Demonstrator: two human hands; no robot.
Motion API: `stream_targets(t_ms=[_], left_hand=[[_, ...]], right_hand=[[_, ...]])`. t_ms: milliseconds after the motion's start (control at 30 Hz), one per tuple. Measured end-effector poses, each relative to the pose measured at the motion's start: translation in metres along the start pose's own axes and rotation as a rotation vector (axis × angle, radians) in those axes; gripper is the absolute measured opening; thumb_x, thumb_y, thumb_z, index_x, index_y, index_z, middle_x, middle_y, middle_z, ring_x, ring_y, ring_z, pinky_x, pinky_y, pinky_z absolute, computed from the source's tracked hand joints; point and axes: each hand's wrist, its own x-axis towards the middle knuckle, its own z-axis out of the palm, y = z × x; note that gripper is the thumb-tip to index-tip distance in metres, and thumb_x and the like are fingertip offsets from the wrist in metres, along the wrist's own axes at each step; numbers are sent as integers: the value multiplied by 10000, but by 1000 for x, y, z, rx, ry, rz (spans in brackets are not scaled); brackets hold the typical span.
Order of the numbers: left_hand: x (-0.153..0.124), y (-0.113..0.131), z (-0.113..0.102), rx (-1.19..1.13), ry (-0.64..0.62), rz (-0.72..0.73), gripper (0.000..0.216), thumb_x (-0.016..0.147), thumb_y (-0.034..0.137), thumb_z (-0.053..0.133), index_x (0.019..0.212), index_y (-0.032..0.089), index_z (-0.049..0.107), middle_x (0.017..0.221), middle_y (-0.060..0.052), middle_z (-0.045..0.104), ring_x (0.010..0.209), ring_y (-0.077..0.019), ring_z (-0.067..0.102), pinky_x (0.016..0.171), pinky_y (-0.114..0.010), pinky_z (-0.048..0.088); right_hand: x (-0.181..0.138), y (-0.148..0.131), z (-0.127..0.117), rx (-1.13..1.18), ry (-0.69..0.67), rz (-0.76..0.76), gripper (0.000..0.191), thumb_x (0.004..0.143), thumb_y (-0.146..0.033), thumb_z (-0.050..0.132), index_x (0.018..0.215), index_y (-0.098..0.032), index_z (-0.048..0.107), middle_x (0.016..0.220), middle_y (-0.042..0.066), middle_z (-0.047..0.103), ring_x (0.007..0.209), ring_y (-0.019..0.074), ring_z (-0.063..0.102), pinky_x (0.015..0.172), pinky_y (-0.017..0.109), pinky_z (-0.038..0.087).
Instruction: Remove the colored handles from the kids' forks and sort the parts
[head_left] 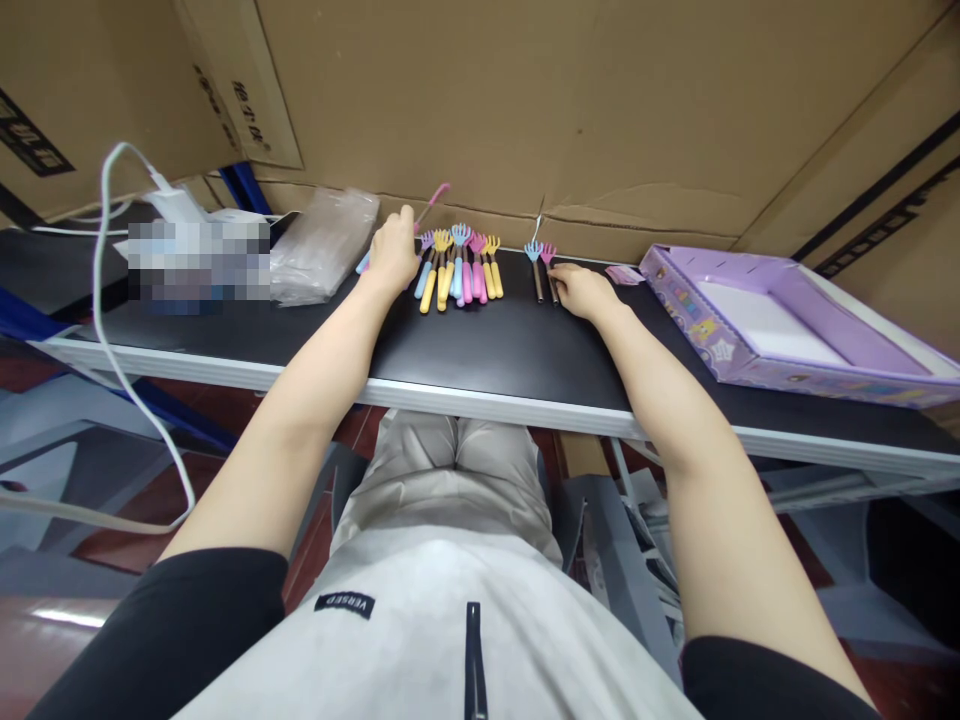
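Note:
A row of several small toy rakes with pink, blue and yellow handles lies on the black table near the far edge. My left hand rests at the left end of that row, fingers curled round a pink tool that sticks up and back. A little to the right lie two more rakes with dark handles. My right hand lies beside them, fingertips touching the nearer handle, fingers bent.
An open purple box sits at the right of the table. Clear plastic bags lie at the left, beside a white cable and a blurred item. Cardboard boxes wall off the back.

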Motion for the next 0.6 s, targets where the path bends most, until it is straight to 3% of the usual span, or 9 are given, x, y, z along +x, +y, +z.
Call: stream_targets(t_ms=[133, 233, 333, 433, 533, 600], left_hand=[[11, -10, 14, -107, 121, 239, 351, 1065, 381, 497, 1386, 268, 583, 1328, -160, 689, 1364, -381, 613, 1162, -531, 459], [11, -4, 21, -111, 86, 432, 286, 1055, 306, 507, 1298, 216, 627, 1279, -162, 704, 1304, -351, 642, 1135, -496, 480], [1, 15, 24, -118, 15, 590, 246, 1056, 260, 491, 1212, 177, 662, 1226, -163, 718, 1224, -316, 683, 1075, -447, 512], [-12, 36, 25, -153, -16, 728, 243, 1085, 284, 468, 1158, 169, 669, 1163, -155, 735, 1159, -289, 708, 1025, -411, 524], [-22, 48, 26, -160, -65, 786, 255, 1104, 321, 461, 1099, 166, 664, 1030, -139, 756, 1049, -273, 731, 958, -372, 532], [-26, 51, 25, -128, -120, 776, 272, 1107, 323, 455, 1047, 164, 667, 938, -126, 762, 959, -264, 741, 907, -351, 533]], right_hand=[[1, 0, 1, 32, 174, -70, 597, 1023, -165, 376, 1576, -126, 596, 1664, 169, 516, 1492, 366, 556, 1217, 580, 457], [-1, -10, -4, 45, 370, -170, 634, 1059, -233, 349, 1683, -194, 457, 1733, 138, 422, 1612, 350, 401, 1309, 674, 273], [-2, -27, -10, 40, 441, -251, 616, 1102, -318, 293, 1702, -252, 415, 1751, 96, 404, 1660, 312, 311, 1349, 669, 155], [3, -40, -8, 46, 437, -325, 589, 1126, -391, 258, 1656, -252, 475, 1661, 119, 524, 1600, 313, 403, 1345, 665, 158], [12, -40, 0, 38, 402, -365, 577, 1139, -409, 219, 1498, -210, 624, 1392, 163, 692, 1382, 312, 585, 1310, 641, 242], [16, -36, 4, 16, 381, -386, 578, 1144, -420, 208, 1369, -190, 689, 1219, 170, 719, 1232, 305, 631, 1247, 614, 329]])
